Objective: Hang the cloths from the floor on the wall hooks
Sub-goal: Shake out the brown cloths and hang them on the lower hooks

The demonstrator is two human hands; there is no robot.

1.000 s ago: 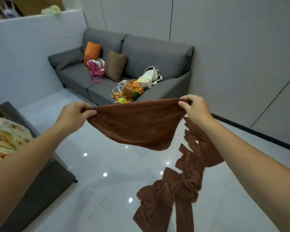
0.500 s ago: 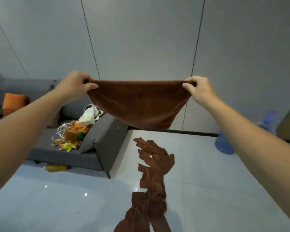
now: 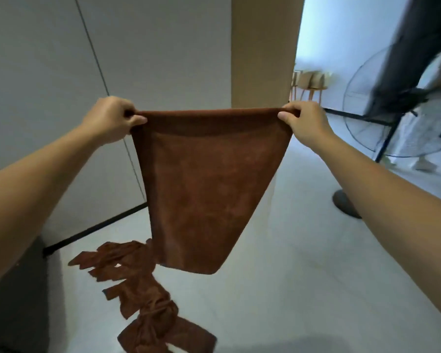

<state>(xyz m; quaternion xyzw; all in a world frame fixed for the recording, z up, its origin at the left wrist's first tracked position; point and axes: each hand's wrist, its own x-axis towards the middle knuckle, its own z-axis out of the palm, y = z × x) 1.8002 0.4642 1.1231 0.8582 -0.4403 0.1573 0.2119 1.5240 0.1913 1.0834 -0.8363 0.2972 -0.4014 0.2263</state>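
Two hands, left hand (image 3: 111,119) and right hand (image 3: 304,123), are clamped on the top corners of a brown cloth (image 3: 206,189) stretched between them, more brown cloths (image 3: 138,291) heaped on the floor (image 3: 290,276) below the left hand.

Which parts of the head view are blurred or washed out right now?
Head view: the person and standing fan at upper right are smeared by motion blur; the doorway behind them is overexposed, bluish; the held brown cloth, left hand and right hand are fairly sharp; wide-angle bending at the edges.
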